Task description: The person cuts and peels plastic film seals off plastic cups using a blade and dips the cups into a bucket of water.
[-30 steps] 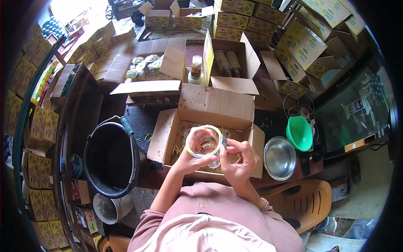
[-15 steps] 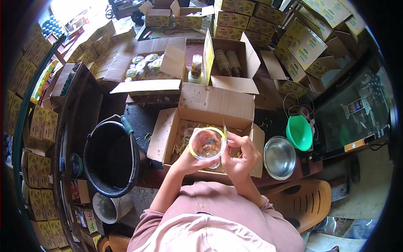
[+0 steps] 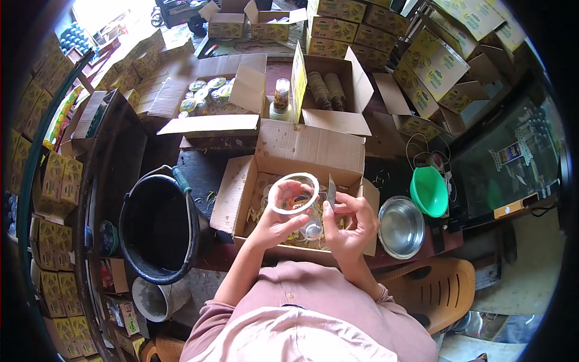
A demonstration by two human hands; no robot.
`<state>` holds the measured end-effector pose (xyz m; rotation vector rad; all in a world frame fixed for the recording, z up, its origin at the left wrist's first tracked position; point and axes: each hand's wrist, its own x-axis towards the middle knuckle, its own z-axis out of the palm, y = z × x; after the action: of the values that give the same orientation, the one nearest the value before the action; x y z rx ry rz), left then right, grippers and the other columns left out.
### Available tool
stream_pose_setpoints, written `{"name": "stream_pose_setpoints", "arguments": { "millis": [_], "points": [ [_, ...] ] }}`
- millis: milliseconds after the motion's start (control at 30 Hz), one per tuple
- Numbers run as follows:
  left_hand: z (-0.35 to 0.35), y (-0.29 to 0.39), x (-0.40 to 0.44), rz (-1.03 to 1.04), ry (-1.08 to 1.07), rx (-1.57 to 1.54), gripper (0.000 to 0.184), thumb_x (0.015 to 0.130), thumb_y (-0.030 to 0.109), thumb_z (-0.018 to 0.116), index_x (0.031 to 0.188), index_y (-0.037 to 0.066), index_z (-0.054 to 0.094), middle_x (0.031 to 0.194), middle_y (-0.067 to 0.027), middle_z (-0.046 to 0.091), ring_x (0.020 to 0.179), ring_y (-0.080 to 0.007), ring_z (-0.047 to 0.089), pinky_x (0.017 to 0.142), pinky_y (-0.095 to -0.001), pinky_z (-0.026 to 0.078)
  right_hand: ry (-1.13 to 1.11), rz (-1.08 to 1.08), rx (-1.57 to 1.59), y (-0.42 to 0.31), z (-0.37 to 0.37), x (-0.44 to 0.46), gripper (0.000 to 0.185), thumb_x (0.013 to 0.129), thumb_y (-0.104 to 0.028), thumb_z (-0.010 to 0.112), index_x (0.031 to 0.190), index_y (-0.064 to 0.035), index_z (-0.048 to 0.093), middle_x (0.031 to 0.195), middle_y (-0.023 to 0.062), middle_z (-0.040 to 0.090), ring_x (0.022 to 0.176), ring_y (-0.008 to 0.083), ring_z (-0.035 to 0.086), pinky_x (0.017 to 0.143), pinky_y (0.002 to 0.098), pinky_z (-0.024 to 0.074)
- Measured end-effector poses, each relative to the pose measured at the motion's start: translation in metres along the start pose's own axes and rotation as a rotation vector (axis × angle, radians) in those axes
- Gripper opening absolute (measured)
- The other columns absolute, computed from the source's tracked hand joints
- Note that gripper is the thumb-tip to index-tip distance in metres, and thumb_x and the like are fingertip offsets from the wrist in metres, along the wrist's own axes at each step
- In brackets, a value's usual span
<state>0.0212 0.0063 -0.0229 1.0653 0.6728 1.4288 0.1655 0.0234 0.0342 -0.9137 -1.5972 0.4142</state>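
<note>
My left hand (image 3: 272, 228) is wrapped around a clear plastic cup (image 3: 301, 204) with a printed side. The cup leans, its pale open rim facing up toward me and its round base low on the right. My right hand (image 3: 353, 228) pinches a small knife (image 3: 332, 192), blade pointing up, just right of the rim and apart from it. Both hands are above an open cardboard box (image 3: 310, 145) with thin pale scraps inside.
A black bucket (image 3: 125, 232) stands left of the box. At right are a metal bowl (image 3: 401, 226) and a green basin (image 3: 429, 190). Behind, one carton holds several lidded cups (image 3: 208, 93), another holds stacked cups (image 3: 325, 90). An orange chair (image 3: 431, 289) is beside me.
The cup has tilted, and its rim has shifted up and left. The yellow along the rim no longer shows. My right hand and the knife have moved right, away from the rim.
</note>
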Motion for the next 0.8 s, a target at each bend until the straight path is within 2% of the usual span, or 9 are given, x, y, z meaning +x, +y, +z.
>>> {"name": "stream_pose_setpoints", "arguments": {
  "millis": [67,167,267,433,533,567,667,700,800],
  "points": [
    [0.000,0.000,0.000,-0.009,0.011,-0.037,0.058,0.077,0.006,0.063,0.124,0.005,0.028,0.118,-0.0105,0.042,0.115,-0.0197,0.039,0.095,-0.0330,0.034,-0.015,-0.009,-0.006,-0.004,-0.002,0.001,0.024,0.064,0.005,0.067,0.086,-0.0029,0.062,0.064,0.0064,0.057,0.056,0.0126,0.059,0.053,0.0221,0.0467],
    [-0.004,0.001,0.000,-0.019,0.019,-0.015,0.060,0.080,0.015,0.060,0.128,0.006,0.025,0.119,-0.0104,0.043,0.112,-0.0231,0.046,0.093,-0.0352,0.039,-0.027,0.032,-0.043,0.001,-0.006,0.005,0.024,0.065,0.005,0.068,0.086,-0.0033,0.061,0.064,0.0056,0.056,0.057,0.0119,0.058,0.054,0.0213,0.0471],
    [-0.006,0.004,0.001,-0.012,0.048,0.029,0.058,0.079,0.006,0.060,0.125,0.005,0.025,0.116,-0.0110,0.042,0.110,-0.0185,0.041,0.091,-0.0316,0.036,0.022,0.209,0.119,0.008,-0.007,0.009,0.022,0.066,0.005,0.068,0.085,-0.0033,0.061,0.067,0.0057,0.056,0.058,0.0115,0.057,0.055,0.0213,0.0475],
    [-0.001,0.014,0.002,0.021,0.036,0.170,0.057,0.079,0.004,0.060,0.124,0.005,0.026,0.112,-0.0116,0.043,0.108,-0.0177,0.042,0.090,-0.0310,0.036,-0.230,-0.109,-0.143,0.009,-0.012,0.027,0.012,0.070,0.003,0.066,0.080,-0.0022,0.063,0.079,0.0082,0.053,0.065,0.0155,0.055,0.055,0.0250,0.0449],
    [-0.003,0.014,0.002,0.046,0.022,0.199,0.056,0.079,0.003,0.060,0.124,0.005,0.026,0.110,-0.0115,0.044,0.107,-0.0175,0.043,0.090,-0.0308,0.037,-0.279,-0.014,-0.096,0.006,-0.005,0.031,0.017,0.068,0.005,0.065,0.083,-0.0030,0.064,0.078,0.0089,0.053,0.065,0.0180,0.055,0.056,0.0269,0.0457],
    [-0.003,0.015,0.002,0.060,0.024,0.218,0.056,0.079,0.003,0.060,0.124,0.005,0.026,0.110,-0.0115,0.044,0.106,-0.0174,0.043,0.090,-0.0307,0.037,-0.314,-0.049,-0.141,0.004,-0.006,0.033,0.022,0.068,0.004,0.065,0.089,-0.0037,0.065,0.079,0.0083,0.053,0.070,0.0204,0.055,0.061,0.0295,0.0462],
    [-0.005,0.016,0.001,0.079,0.027,0.244,0.057,0.078,0.003,0.061,0.124,0.005,0.026,0.109,-0.0115,0.044,0.105,-0.0175,0.044,0.090,-0.0305,0.037,-0.323,-0.164,-0.230,-0.002,-0.004,0.033,0.025,0.067,-0.002,0.066,0.092,-0.0032,0.064,0.081,0.0075,0.053,0.076,0.0227,0.054,0.066,0.0319,0.0456],
    [-0.005,0.016,0.001,0.083,0.027,0.247,0.057,0.078,0.003,0.061,0.124,0.005,0.026,0.109,-0.0116,0.044,0.104,-0.0175,0.044,0.090,-0.0305,0.037,-0.311,-0.206,-0.269,0.000,-0.004,0.031,0.027,0.068,-0.008,0.068,0.094,-0.0053,0.063,0.083,0.0052,0.054,0.080,0.0220,0.053,0.072,0.0333,0.0425],
    [-0.004,0.019,0.000,0.084,0.026,0.243,0.057,0.078,0.004,0.061,0.123,0.005,0.026,0.108,-0.0118,0.045,0.105,-0.0175,0.044,0.089,-0.0302,0.038,-0.259,-0.375,-0.369,0.002,-0.003,0.033,0.025,0.065,-0.009,0.069,0.090,-0.0087,0.065,0.083,0.0020,0.055,0.080,0.0188,0.053,0.074,0.0333,0.0381]
  ]
}}
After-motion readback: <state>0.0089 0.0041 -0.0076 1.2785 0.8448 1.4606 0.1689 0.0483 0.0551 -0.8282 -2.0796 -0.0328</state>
